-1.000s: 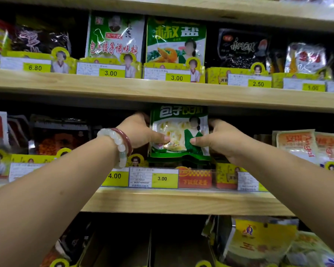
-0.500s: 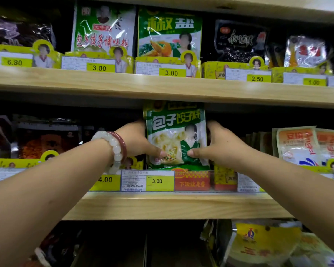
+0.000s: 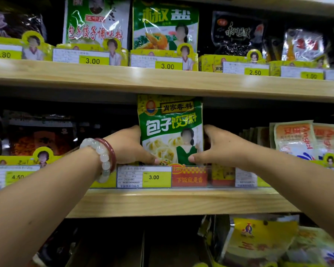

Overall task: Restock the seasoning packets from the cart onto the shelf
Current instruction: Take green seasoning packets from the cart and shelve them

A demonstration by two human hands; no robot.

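A green and white seasoning packet (image 3: 171,128) with dumplings pictured on it stands upright on the middle wooden shelf (image 3: 172,203), behind the clear price rail. My left hand (image 3: 130,146) grips its left edge, thumb on the front near the bottom. My right hand (image 3: 216,148) grips its right edge the same way. The fingers of both hands are hidden behind the packet. The cart is out of view.
The upper shelf (image 3: 162,81) carries more green packets (image 3: 165,28) and dark bags. Dark packets (image 3: 41,135) stand left of my hands, orange and white sachets (image 3: 295,139) to the right. Yellow bags (image 3: 258,241) lie on the shelf below. Price tags (image 3: 154,177) line the rails.
The packet has come down from under the upper shelf and now stands lower and fully upright behind the rail. Both hands moved down with it, keeping their hold.
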